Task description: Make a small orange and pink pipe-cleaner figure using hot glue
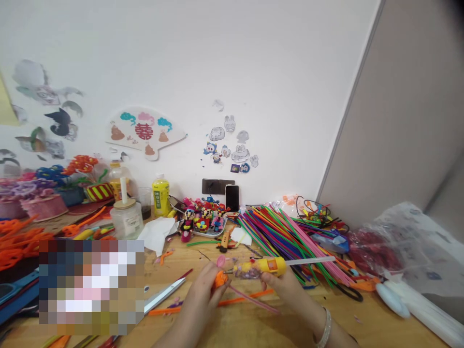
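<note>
Between the fingertips of my left hand point(203, 292) is a small orange pipe-cleaner piece point(221, 279), with a pink pipe cleaner point(253, 299) trailing from beside it toward the right. My right hand point(286, 287) grips a yellow hot glue gun point(259, 267) whose tip points left, touching or very close to the orange piece. A clear glue stick point(311, 261) sticks out of the gun's back end. Dried glue and coloured fuzz coat the gun's front. An orange pipe cleaner point(246, 297) lies on the table below my hands.
Scissors point(165, 295) lie left of my hands, beside a blurred-out patch. A large bundle of coloured pipe cleaners point(275, 232) spreads at the back right. Behind stand small figures on a tray point(206, 229), a phone point(232, 198), a yellow bottle point(160, 195) and a glass jar point(126, 220).
</note>
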The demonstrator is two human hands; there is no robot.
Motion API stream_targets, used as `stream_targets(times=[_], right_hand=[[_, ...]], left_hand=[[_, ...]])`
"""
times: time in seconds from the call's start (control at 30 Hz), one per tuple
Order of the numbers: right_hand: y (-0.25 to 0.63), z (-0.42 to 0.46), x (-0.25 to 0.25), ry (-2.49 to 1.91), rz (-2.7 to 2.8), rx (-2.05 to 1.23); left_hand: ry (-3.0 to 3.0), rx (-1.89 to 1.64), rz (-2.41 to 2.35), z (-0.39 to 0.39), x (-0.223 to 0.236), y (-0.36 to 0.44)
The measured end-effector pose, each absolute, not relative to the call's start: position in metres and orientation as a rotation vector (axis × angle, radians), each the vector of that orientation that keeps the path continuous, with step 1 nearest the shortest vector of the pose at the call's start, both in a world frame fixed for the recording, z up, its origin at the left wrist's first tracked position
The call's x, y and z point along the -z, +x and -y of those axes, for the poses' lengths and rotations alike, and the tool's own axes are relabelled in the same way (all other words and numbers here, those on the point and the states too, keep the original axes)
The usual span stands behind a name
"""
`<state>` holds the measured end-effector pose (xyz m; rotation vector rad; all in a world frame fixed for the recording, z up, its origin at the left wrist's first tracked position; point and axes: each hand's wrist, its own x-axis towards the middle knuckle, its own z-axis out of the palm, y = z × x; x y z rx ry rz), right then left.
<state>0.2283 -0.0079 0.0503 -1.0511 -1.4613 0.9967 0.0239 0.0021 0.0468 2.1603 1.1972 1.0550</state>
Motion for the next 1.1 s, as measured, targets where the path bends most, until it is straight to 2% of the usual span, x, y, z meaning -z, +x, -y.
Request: stream_targets(times=[1.1], right_hand=[[0.2305, 0.0042, -0.0457, -1.089, 1.412, -1.007]], left_hand=[[2.175, -1.038, -1.19, -0.0031, -0.0456, 0.0225]])
